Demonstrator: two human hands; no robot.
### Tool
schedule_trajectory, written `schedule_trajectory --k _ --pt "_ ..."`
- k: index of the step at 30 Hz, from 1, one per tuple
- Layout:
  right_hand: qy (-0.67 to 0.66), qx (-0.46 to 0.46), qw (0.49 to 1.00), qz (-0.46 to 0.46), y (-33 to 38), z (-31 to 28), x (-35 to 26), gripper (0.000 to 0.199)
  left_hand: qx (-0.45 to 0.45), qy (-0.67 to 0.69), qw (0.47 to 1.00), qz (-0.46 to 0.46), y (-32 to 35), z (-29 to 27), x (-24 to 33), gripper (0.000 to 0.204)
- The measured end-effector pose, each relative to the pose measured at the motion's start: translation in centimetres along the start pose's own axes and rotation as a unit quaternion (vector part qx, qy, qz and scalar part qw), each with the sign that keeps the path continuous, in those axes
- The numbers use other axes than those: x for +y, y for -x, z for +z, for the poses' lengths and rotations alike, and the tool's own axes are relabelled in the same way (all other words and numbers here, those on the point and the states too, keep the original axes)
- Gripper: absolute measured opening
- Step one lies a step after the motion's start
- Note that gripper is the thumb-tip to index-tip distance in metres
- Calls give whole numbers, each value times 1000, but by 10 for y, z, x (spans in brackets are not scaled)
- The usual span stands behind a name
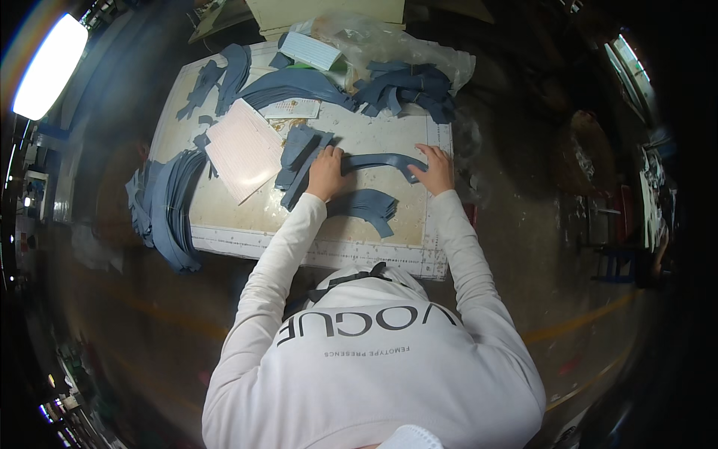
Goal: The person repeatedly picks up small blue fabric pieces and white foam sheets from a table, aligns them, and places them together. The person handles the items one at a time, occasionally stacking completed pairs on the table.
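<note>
A stack of curved blue-grey fabric strips [381, 160] lies across the middle of the table between my two hands. My left hand [326, 175] is closed round its left end, with the palm low over the table. At the other end, the thumb and fingers of my right hand [437, 170] bracket the strips. Beside the left hand, a pile of blue-grey fabric pieces [296, 161] lies aslant, partly covered by that hand. Closer to me rests another short curved stack of cut fabric [366, 203].
The white table [239, 241] has ruler strips along its near edge. A thick fabric bundle [173, 209] hangs over its left side. Pink paper sheets [245, 150] lie left of centre. More fabric bundles [295, 86], a white pad [310, 51] and clear plastic [374, 41] lie at the back.
</note>
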State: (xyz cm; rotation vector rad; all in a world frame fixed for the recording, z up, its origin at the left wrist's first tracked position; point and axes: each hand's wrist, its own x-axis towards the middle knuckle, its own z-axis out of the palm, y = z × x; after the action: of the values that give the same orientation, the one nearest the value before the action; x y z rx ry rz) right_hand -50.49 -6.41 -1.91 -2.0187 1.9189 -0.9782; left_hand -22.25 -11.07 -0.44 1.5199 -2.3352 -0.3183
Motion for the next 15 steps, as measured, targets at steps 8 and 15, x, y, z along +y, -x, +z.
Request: schedule_trajectory --k 8,15 --pt "108 -192 975 40 -14 10 -28 71 -32 35 997 58 -8 -5 4 47" --pt "84 -145 985 -41 -13 5 -34 61 -28 -2 999 40 -2 0 7 43"
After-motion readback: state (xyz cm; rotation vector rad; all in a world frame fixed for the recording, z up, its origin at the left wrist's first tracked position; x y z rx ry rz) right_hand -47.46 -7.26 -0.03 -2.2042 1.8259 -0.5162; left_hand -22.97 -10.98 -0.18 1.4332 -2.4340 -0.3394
